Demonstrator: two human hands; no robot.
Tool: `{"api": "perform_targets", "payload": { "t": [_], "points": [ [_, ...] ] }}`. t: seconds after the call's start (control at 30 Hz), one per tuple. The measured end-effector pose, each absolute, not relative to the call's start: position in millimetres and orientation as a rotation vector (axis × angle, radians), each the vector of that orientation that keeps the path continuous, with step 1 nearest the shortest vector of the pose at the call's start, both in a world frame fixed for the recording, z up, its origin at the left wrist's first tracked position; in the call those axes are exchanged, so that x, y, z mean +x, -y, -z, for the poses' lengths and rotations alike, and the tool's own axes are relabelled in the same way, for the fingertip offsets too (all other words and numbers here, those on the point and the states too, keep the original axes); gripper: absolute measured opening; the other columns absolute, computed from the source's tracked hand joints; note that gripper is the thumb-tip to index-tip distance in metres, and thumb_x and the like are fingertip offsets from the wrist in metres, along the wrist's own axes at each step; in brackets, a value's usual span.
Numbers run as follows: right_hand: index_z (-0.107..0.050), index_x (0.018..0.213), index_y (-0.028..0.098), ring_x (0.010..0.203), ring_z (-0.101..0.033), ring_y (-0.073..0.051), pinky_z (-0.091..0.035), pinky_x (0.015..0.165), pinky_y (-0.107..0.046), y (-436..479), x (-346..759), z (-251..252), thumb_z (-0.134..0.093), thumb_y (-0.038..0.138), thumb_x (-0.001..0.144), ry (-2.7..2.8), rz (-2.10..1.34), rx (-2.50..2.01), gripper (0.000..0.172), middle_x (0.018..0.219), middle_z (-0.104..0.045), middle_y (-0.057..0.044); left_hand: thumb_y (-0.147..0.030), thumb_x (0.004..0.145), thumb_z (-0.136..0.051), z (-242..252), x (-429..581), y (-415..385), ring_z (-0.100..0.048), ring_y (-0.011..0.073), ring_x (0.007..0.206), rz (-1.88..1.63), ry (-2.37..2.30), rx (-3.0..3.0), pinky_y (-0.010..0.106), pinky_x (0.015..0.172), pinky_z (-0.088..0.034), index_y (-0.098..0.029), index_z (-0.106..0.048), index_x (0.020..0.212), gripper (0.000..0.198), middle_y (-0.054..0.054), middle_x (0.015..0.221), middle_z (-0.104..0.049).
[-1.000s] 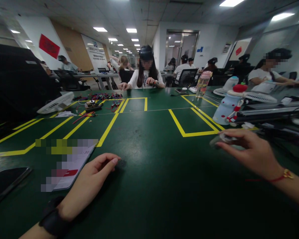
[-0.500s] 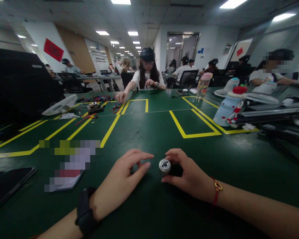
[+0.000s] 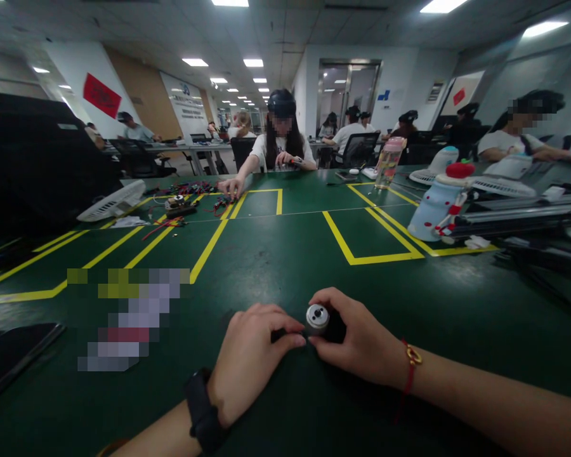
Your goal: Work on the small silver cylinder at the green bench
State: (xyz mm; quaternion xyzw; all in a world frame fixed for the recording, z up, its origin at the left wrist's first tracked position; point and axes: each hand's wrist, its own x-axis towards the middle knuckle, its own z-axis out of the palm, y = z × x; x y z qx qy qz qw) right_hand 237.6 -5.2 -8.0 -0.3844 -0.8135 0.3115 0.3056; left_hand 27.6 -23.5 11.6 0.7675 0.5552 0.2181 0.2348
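Observation:
A small cylindrical metal motor (image 3: 317,319) stands upright on the green table, its round end face with dark holes turned up. My right hand (image 3: 354,333) curves around it from the right, thumb at the near side and fingers at the far side. Just left of the motor is my left hand (image 3: 259,349), fingers bent and thumb close below the index fingertip, a small gap between them. Nothing shows in that hand. Whether its fingertips touch the motor is hard to tell.
A phone (image 3: 19,352) and a blurred-out item (image 3: 137,317) lie on the left. Wires (image 3: 190,189) are scattered farther back, near a co-worker's hand (image 3: 233,185). A blue bottle (image 3: 433,209) and metal rails (image 3: 518,216) stand right. Yellow tape (image 3: 385,260) marks the table (image 3: 276,254).
My left hand has moved right, closer to the motor, and its thumb and index finger have drawn nearer together. My right hand stays around the motor.

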Motion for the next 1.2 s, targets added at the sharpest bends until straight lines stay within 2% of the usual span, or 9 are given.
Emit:
{"api": "perform_targets", "payload": {
  "t": [0.13,0.27,0.37,0.5,0.67,0.83,0.9,1.07,1.2],
  "points": [
    [-0.052,0.109,0.020,0.083,-0.056,-0.008,-0.046,0.072,-0.022,5.3,234.7,8.0,-0.067,0.030,0.076,2.157,-0.862,-1.013,0.037,0.097,-0.060,0.000,-0.040,0.082,-0.070,-5.3,38.7,25.9,-0.063,0.0238,0.093,-0.571,-1.594,2.189,0.037,0.080,-0.044,-0.033,-0.076,0.085,0.009,-0.003,0.092,-0.073],
    [-0.052,0.112,0.019,0.089,-0.058,-0.011,-0.049,0.079,-0.024,-2.7,251.7,-3.3,-0.066,0.032,0.078,2.150,-0.826,-1.068,0.039,0.103,-0.061,-0.003,-0.042,0.082,-0.069,-12.9,29.7,27.8,-0.063,0.0225,0.093,-0.627,-1.533,2.093,0.035,0.080,-0.046,-0.031,-0.074,0.101,0.022,0.000,0.102,-0.070],
    [-0.049,0.123,0.020,0.094,-0.059,-0.015,-0.051,0.083,-0.030,-16.8,309.2,-12.0,-0.065,0.043,0.079,2.045,-0.634,-1.342,0.052,0.112,-0.060,-0.007,-0.047,0.089,-0.058,-17.1,1.8,31.3,-0.062,0.0210,0.091,-0.713,-1.533,1.943,0.033,0.081,-0.047,-0.029,-0.069,0.111,0.031,0.002,0.109,-0.067],
    [-0.048,0.128,0.029,0.088,-0.060,-0.020,-0.052,0.077,-0.035,-34.5,435.9,-5.0,-0.061,0.062,0.074,1.753,-0.142,-1.897,0.065,0.113,-0.060,-0.006,-0.055,0.092,-0.048,-10.1,-46.0,33.6,-0.061,0.0216,0.085,-0.731,-1.647,1.716,0.032,0.075,-0.046,-0.026,-0.066,0.113,0.040,0.002,0.095,-0.068],
    [-0.049,0.124,0.020,0.080,-0.059,-0.027,-0.048,0.068,-0.042,-37.3,537.6,7.5,-0.055,0.068,0.072,1.556,0.063,-2.235,0.071,0.117,-0.057,-0.019,-0.057,0.093,-0.044,1.3,-69.5,31.7,-0.059,0.0196,0.077,-0.828,-1.637,1.543,0.030,0.067,-0.045,-0.021,-0.063,0.113,0.046,0.002,0.088,-0.065],
    [-0.044,0.136,0.010,0.122,-0.043,-0.041,-0.038,0.096,-0.052,-28.1,468.4,-9.5,-0.057,0.067,0.076,1.858,0.699,-2.024,0.084,0.134,-0.044,-0.026,-0.056,0.092,-0.047,-3.1,-62.6,33.3,-0.059,0.0192,0.077,-0.844,-1.652,1.560,0.030,0.069,-0.045,-0.022,-0.065,0.111,0.042,0.002,0.088,-0.066],
    [-0.048,0.135,0.013,0.124,-0.042,-0.036,-0.035,0.102,-0.053,-21.6,404.3,-13.9,-0.056,0.061,0.081,2.112,0.583,-1.706,0.073,0.135,-0.045,-0.020,-0.056,0.092,-0.047,-3.5,-62.0,33.8,-0.060,0.0194,0.077,-0.836,-1.659,1.573,0.030,0.068,-0.045,-0.023,-0.065,0.110,0.042,0.001,0.088,-0.066],
    [-0.064,0.119,0.027,0.108,-0.051,-0.019,-0.044,0.094,-0.038,-4.2,252.3,-6.8,-0.062,0.049,0.084,2.500,-0.485,-1.141,0.042,0.120,-0.056,-0.007,-0.055,0.092,-0.047,-0.3,-64.3,34.1,-0.060,0.0194,0.076,-0.822,-1.666,1.587,0.030,0.068,-0.044,-0.023,-0.066,0.109,0.041,0.002,0.089,-0.067],
    [-0.070,0.093,0.022,0.092,-0.054,-0.013,-0.045,0.084,-0.031,-5.3,227.5,-9.5,-0.053,0.038,0.092,2.469,-0.684,-1.078,0.023,0.099,-0.062,-0.004,-0.054,0.092,-0.048,0.2,-64.0,35.4,-0.060,0.0195,0.076,-0.833,-1.666,1.609,0.030,0.068,-0.045,-0.023,-0.067,0.108,0.040,0.002,0.087,-0.067]
  ]
}}
